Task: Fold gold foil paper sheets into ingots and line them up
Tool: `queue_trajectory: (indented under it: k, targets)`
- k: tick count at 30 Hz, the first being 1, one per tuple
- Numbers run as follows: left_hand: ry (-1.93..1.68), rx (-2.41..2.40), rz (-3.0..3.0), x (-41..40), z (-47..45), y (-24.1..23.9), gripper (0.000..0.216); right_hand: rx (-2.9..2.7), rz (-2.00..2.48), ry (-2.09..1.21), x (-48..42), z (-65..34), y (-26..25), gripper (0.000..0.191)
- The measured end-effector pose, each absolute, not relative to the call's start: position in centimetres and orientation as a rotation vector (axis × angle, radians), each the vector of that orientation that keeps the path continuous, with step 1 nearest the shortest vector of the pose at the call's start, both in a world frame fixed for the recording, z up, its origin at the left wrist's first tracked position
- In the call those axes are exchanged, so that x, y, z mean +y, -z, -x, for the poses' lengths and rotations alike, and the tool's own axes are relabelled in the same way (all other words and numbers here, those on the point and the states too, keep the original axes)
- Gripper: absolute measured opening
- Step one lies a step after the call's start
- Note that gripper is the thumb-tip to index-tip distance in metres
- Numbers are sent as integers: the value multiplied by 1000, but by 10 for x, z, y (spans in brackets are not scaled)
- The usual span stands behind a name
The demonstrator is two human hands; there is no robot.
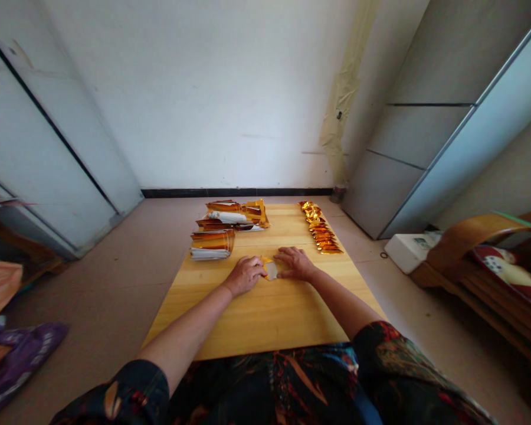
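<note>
A small piece of gold foil paper (pixel 271 271), its pale grey back facing up in the middle and gold at its edges, lies on the wooden table (pixel 265 321) between my hands. My left hand (pixel 245 275) is closed at the left edge of the paper, fingers bent and pressed on it. On the other side, my right hand (pixel 296 264) rests with its fingers spread, their tips at the right edge of the paper. A row of folded shiny gold foil pieces (pixel 324 233) runs along the table's far right side.
Stacks of gold foil sheets (pixel 212 243) stand at the table's far left. Beyond is a white wall (pixel 230 106). A grey cabinet (pixel 398 136), a white box (pixel 409 251) and a wooden seat (pixel 478 277) are on the right. A purple bag (pixel 24 360) lies at the left.
</note>
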State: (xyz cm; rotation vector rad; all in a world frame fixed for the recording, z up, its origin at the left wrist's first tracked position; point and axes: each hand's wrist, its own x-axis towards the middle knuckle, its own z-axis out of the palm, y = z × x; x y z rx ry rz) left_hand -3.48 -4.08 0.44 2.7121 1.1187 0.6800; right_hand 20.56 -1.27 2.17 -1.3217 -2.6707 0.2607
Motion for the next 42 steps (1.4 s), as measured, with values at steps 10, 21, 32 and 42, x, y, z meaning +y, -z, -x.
queue_trajectory:
  k: [10,21,32,42]
  targets:
    - [-672,1152,-2701,-42,33,-5,29,-2556,1223,-270,-16,-197,-9,61]
    - [-675,1145,-2687,-42,35,-5,30,-2573,1245,-223,-16,-197,-13,52]
    - [-674,1153,-2691,-43,34,-4,31,-2603,1236,-356,-16,-204,-7,63]
    - [-664,1179,-2691,-44,33,-6,30,-2561,1296,-222,-15,-193,-8,74]
